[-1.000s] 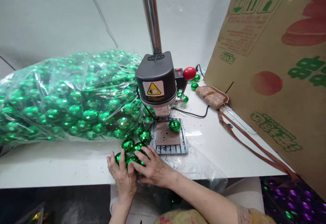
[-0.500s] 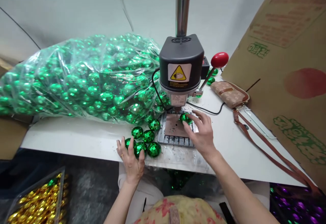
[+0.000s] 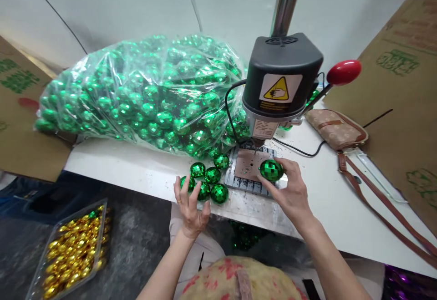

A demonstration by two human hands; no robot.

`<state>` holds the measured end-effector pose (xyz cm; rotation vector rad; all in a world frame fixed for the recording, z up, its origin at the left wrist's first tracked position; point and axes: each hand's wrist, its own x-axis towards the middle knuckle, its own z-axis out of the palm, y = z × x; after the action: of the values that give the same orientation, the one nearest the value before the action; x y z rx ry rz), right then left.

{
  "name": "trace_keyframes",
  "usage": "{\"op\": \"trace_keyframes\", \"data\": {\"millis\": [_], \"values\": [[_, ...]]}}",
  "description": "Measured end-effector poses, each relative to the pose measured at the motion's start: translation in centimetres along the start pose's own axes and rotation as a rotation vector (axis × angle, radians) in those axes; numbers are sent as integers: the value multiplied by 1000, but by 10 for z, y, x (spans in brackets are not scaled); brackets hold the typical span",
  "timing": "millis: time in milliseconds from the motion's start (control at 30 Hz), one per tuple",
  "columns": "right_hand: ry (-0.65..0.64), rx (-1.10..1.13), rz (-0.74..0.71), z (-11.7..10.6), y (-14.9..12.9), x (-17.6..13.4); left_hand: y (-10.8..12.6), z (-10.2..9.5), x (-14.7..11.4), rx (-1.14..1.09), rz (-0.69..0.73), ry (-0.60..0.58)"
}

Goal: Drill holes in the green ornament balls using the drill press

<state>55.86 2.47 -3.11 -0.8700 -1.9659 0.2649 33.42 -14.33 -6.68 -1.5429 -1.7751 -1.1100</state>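
Note:
A shiny green faceted ball (image 3: 271, 170) is pinched between the thumb and fingers of my right hand (image 3: 292, 190), over the right side of the drill press base (image 3: 251, 186). Under the drill press head (image 3: 283, 77), a brown board (image 3: 241, 165) with a small dark hole lies on that base. My left hand (image 3: 191, 211) is open, its fingers spread over the near edge of a cluster of loose green balls (image 3: 212, 175) on the white table. Its fingertips partly cover the nearest balls; whether they touch is hard to tell.
A clear plastic bag (image 3: 143, 95) full of green balls fills the table's back left. The red-knobbed lever (image 3: 344, 72) juts out right of the drill. A tan handbag (image 3: 337, 129) with brown straps and cardboard boxes (image 3: 403, 109) stand right. Gold balls (image 3: 71, 250) fill a tray lower left.
My right hand has drawn the green ball rightward and nearer, away from the board's hole. The left hand stays by the loose balls. The whole view has shifted and tilted.

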Motion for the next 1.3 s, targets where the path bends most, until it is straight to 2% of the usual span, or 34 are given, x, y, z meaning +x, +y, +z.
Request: {"op": "trace_keyframes", "data": {"millis": [67, 100, 167, 233, 333, 400, 467, 533, 600, 667, 733, 833, 967, 1133, 1300], "values": [[-15, 49, -48, -9, -11, -7, 17, -6, 6, -55, 64, 20], [-41, 79, -94, -14, -17, -10, 28, -8, 11, -105, 109, -6], [-121, 144, -212, -21, -28, -15, 55, -9, 22, -235, 165, -145], [-195, 190, -303, -27, -38, -18, 79, -6, 35, -366, 76, -351], [-201, 195, -337, -31, -43, -17, 95, 3, 57, -666, -204, -632], [-211, 209, -319, -35, -40, -10, 91, 12, 71, -889, -395, -696], [-207, 254, -247, -42, -34, 3, 78, 25, 85, -1043, -590, -644], [-101, 339, -107, -51, -29, 25, 63, 41, 97, -1092, -726, -574], [125, 475, 30, -60, -26, 53, 48, 58, 108, -1037, -734, -601], [360, 531, 38, -67, -26, 84, 36, 71, 116, -995, -679, -679], [445, 576, 10, -71, -27, 114, 29, 80, 123, -1016, -646, -725], [458, 636, -47, -72, -31, 148, 24, 84, 128, -1051, -663, -757], [416, 687, -54, -71, -38, 172, 21, 84, 130, -1057, -699, -818], [389, 650, -78, -70, -43, 181, 22, 92, 129, -1047, -730, -808], [369, 605, -65, -67, -46, 180, 25, 102, 129, -1050, -617, -845]]}}
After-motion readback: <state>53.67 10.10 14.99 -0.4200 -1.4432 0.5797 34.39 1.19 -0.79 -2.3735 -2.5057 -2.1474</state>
